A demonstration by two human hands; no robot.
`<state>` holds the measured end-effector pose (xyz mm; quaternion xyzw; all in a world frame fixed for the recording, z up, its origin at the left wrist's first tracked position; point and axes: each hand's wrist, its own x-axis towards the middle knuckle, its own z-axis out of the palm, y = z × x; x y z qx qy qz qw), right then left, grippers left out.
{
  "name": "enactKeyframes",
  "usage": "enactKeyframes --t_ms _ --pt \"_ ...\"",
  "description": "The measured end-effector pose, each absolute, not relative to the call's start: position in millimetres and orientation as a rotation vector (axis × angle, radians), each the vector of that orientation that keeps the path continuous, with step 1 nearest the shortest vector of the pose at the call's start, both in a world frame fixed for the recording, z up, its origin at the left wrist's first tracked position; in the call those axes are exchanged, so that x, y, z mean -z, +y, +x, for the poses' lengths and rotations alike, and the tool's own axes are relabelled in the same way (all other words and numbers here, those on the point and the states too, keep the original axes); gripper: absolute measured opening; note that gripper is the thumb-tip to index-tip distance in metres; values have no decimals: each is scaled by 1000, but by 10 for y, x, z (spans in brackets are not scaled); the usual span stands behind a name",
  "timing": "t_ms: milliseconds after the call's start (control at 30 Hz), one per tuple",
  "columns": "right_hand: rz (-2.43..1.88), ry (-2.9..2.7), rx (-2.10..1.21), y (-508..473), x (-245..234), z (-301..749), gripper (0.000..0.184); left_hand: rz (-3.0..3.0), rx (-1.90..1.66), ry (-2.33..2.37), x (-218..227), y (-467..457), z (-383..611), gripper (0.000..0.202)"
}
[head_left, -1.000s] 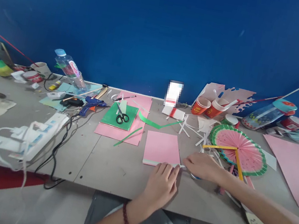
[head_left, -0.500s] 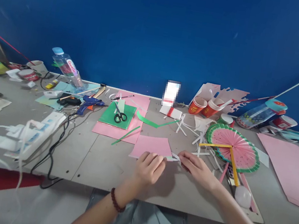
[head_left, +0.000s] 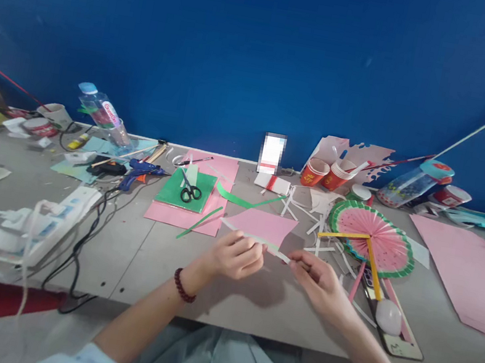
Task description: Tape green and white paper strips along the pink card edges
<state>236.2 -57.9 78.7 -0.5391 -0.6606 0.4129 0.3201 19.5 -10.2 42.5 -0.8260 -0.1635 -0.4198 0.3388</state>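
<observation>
A pink paper sheet (head_left: 263, 226) with a pale strip along its near edge is held up off the grey table (head_left: 153, 260). My left hand (head_left: 236, 257) pinches its near left edge, fingers curled. My right hand (head_left: 316, 282) pinches the strip's right end at the sheet's near right corner. A bead bracelet is on my left wrist.
Black scissors (head_left: 188, 192) lie on a green sheet over pink paper. A watermelon paper fan (head_left: 370, 238) is at right, with red paper cups (head_left: 328, 173) behind it. A glue gun (head_left: 138, 171), power strip (head_left: 60, 215), bottle (head_left: 102, 113) and cables are at left. A large pink sheet (head_left: 469, 278) lies far right.
The pink sheet lay flat on the table one second ago; both hands have lifted it and drawn it towards me. My view has also shifted slightly.
</observation>
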Motion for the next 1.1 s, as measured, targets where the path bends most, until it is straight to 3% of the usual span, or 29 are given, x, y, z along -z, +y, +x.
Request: enactKeyframes --t_ms 533,1100 --pt "-1332 -1146 -1195 -499 -371 1989 39 -2178 1336 -729 -144 -34 219 12" --pt "-1158 -949 -1174 -540 -187 1738 37 -2487 1607 -1039 -130 -103 255 16"
